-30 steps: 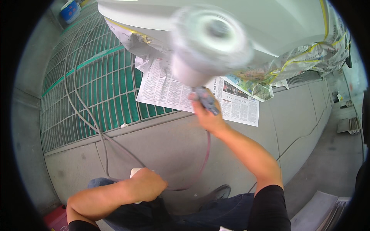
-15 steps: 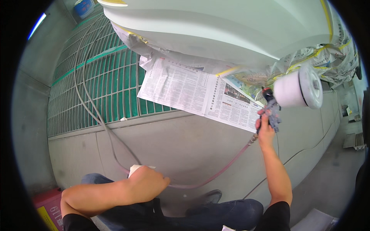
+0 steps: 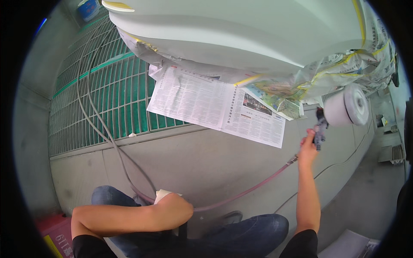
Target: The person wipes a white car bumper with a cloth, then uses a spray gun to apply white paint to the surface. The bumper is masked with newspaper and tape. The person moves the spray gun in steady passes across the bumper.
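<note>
My right hand [image 3: 308,148] is wrapped round the handle of a spray gun [image 3: 320,125], held out to the right. On the gun sits a white paint cup [image 3: 336,108] with a round lid, tilted sideways. A reddish air hose [image 3: 258,185] runs from the handle's base back to my left hand [image 3: 176,210]. That hand is closed over the hose above my lap, its fingers mostly hidden. Something white, like folded cloth or paper [image 3: 162,195], sticks out beside it. Ahead is a large white car body panel [image 3: 241,36], edged with yellow tape.
Newspaper [image 3: 193,101] hangs under the panel over the floor, and more masking paper [image 3: 344,73] wraps its right side. A metal floor grate [image 3: 129,103] lies at left, crossed by hose loops [image 3: 98,114]. A blue-and-white bucket [image 3: 88,9] stands far left; a red box [image 3: 58,232] is near left.
My right hand has moved right with the spray gun, away from the newspaper and panel edge. My left hand has shifted slightly right and down. The view has turned a little.
</note>
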`<action>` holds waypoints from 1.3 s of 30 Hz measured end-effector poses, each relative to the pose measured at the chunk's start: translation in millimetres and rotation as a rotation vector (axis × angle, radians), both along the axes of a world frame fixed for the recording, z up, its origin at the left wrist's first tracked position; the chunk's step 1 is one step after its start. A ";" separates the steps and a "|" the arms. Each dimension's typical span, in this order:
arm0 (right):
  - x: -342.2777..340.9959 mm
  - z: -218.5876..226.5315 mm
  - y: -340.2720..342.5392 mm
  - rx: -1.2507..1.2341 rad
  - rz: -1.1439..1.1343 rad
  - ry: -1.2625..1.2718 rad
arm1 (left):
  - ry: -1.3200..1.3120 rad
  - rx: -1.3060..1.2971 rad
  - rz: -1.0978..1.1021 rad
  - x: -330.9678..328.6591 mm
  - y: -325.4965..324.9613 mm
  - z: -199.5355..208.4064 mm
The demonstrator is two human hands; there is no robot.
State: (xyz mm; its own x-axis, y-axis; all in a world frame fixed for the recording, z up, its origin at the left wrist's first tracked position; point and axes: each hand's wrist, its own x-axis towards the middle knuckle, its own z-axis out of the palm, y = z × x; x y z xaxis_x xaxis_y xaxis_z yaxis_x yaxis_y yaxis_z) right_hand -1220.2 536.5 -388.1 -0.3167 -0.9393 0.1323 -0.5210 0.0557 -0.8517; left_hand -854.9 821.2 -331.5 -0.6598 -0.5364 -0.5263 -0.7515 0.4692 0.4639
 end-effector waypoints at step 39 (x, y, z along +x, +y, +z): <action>117.0 8.0 67.7 -0.024 0.453 -0.297 | -0.038 0.279 -0.033 69.8 27.3 -23.0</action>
State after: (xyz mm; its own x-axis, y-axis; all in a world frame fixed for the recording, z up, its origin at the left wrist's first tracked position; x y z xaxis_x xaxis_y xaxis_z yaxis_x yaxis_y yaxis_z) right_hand -1103.2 604.2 -380.1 0.0926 -0.9883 0.1215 -0.2254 -0.1397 -0.9642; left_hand -785.1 848.5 -354.5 -0.6513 -0.3457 -0.6755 -0.7573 0.3518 0.5501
